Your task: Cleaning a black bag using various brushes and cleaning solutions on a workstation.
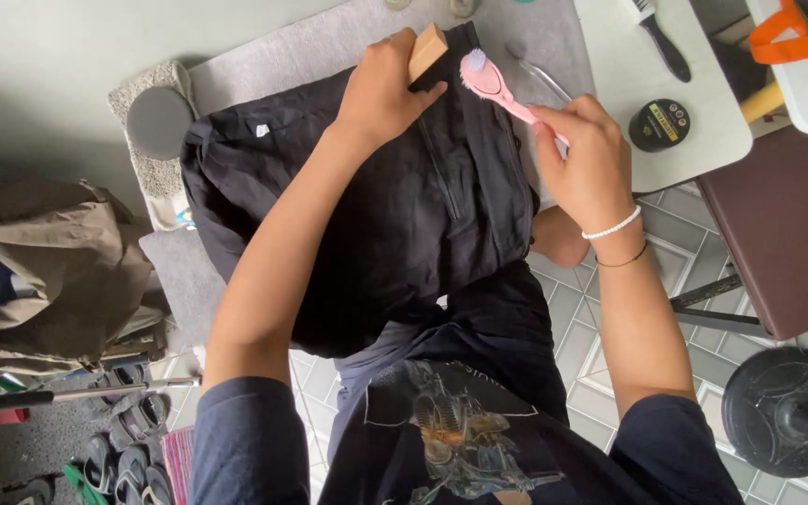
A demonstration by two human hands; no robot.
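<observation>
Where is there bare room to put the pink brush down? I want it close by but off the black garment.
Bare grey mat lies above the black garment, left of the left hand. The white table is bare between the black brush and round tin. It is crowded where the right hand holds the pink brush.

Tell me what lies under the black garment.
A grey mat shows beyond the black garment; the person's lap seems to support its near part. The rest beneath is covered.

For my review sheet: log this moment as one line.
left hand: holds wooden block on black garment | right hand: holds pink brush | bristles near block
</observation>
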